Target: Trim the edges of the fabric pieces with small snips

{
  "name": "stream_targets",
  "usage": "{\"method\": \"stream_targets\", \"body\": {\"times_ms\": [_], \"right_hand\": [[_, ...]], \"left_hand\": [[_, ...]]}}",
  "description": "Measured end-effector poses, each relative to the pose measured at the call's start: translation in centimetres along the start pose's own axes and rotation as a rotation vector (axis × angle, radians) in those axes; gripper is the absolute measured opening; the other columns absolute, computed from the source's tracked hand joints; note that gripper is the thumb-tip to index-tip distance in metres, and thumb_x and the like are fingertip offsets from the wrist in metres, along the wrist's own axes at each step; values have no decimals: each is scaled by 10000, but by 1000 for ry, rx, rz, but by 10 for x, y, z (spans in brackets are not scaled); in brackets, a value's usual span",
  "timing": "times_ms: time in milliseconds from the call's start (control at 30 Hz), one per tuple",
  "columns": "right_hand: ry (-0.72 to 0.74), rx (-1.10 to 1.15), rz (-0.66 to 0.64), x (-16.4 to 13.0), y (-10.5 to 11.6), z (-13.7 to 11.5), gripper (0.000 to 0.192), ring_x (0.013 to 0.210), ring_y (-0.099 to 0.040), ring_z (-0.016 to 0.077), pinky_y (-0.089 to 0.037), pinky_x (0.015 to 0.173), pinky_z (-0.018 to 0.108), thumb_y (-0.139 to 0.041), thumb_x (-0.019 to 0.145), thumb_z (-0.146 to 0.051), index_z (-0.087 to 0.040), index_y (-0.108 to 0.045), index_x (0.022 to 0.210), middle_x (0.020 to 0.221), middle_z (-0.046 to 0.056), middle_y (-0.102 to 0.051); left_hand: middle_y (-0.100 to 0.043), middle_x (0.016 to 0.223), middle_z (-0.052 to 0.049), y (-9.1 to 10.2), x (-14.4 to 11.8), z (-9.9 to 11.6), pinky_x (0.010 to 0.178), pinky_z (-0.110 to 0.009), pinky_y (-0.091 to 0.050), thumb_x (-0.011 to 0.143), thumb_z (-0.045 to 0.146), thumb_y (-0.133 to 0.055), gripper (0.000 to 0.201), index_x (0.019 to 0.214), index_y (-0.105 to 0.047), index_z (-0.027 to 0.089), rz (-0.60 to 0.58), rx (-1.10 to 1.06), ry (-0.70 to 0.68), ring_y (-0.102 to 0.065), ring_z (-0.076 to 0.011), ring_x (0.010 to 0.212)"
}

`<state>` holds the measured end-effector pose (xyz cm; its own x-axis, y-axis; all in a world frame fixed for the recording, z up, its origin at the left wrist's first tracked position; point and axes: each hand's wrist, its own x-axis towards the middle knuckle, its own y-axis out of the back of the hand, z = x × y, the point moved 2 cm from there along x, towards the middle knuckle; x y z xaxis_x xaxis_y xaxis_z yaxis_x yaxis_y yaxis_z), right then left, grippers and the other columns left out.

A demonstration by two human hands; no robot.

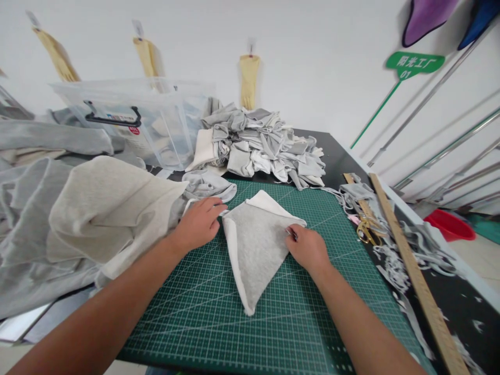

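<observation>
Lying at nine o'clock, a heap of grey and cream fabric [78, 219] is spilling over the table edge, with a clear plastic bin [156, 120] sitting behind it at eleven o'clock. The left hand [199, 224] is resting palm-down just left of centre, its fingers [214, 208] lying loosely curled and slightly spread, pressing on the left corner of a folded grey cloth piece [253, 245]. That piece is lying at the centre of the green cutting mat [250, 323], pointing toward six o'clock, its white lining showing along the edges. The right hand [308, 249] is touching the cloth's right corner at three o'clock, fingers bunched close, pinching the edge. A pile of cut grey pieces [265, 146] is sitting at twelve o'clock. Further right, scissors [366, 230] and a wooden ruler [414, 271] are lying among fabric trimmings [390, 255].
</observation>
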<state>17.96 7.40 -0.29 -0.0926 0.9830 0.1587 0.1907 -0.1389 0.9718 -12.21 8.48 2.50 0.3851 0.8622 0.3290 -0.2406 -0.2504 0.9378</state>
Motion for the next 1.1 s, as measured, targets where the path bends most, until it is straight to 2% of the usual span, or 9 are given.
{"method": "stream_targets", "body": {"times_ms": [133,300,400,533,667,733,833,967,1100], "right_hand": [[2,99,51,-2,1,-1,213,670,-640,178,-389,597,258,-514,822,-326,-235,-674,930,760,17,-710],[48,177,84,-5,0,-2,276,682,-644,175,-442,655,273,-522,829,-370,-226,-675,1009,788,20,-714],[84,217,100,-7,0,-5,289,693,-643,170,-464,686,280,-515,839,-367,-220,-675,1028,822,27,-717],[188,302,104,-10,2,-10,304,759,-641,158,-482,748,276,-538,838,-347,-198,-660,1073,949,40,-705],[258,300,74,-11,5,-15,400,965,-621,189,-481,837,296,-600,805,-385,-216,-623,1167,1175,52,-635],[252,259,29,-11,4,-16,392,1001,-617,201,-478,862,311,-616,794,-407,-239,-638,1148,1268,37,-591],[224,184,-30,-11,2,-16,316,944,-641,194,-486,843,320,-593,813,-425,-260,-676,1070,1296,12,-580],[170,124,-9,-9,1,-11,239,914,-653,186,-491,796,311,-553,842,-423,-265,-711,929,1249,-16,-615],[125,86,17,-8,2,-8,254,897,-654,176,-481,774,292,-531,853,-422,-242,-702,800,1214,-11,-636]], "left_hand": [[-590,1184,-59,-14,1,5,1006,-366,-390,827,150,-479,376,1181,-593,209,-89,-67,-58,-523,-215,1106],[-627,1036,-77,-20,4,-6,937,-358,-422,849,187,-477,290,1097,-628,190,-138,-81,16,-560,-222,1019],[-635,916,-67,-19,5,-6,842,-327,-444,861,201,-463,210,947,-655,190,-185,-72,59,-590,-208,907],[-642,830,-40,-18,5,-6,733,-290,-430,843,210,-479,154,804,-628,199,-240,-61,99,-598,-188,804],[-639,758,-15,-19,5,-6,642,-274,-392,820,323,-544,123,824,-615,223,-268,-58,121,-595,-189,735],[-635,742,-14,-20,5,-7,629,-277,-376,810,371,-562,154,812,-608,224,-271,-58,124,-593,-195,728],[-637,742,-4,-19,5,-7,624,-269,-358,817,365,-555,159,758,-599,224,-285,-73,110,-587,-184,727],[-635,713,13,-14,6,-11,594,-249,-339,831,351,-539,170,742,-612,226,-311,-103,99,-567,-157,673],[-639,702,8,-13,6,-15,573,-243,-328,830,375,-543,208,713,-608,215,-295,-94,140,-567,-153,653]]}}
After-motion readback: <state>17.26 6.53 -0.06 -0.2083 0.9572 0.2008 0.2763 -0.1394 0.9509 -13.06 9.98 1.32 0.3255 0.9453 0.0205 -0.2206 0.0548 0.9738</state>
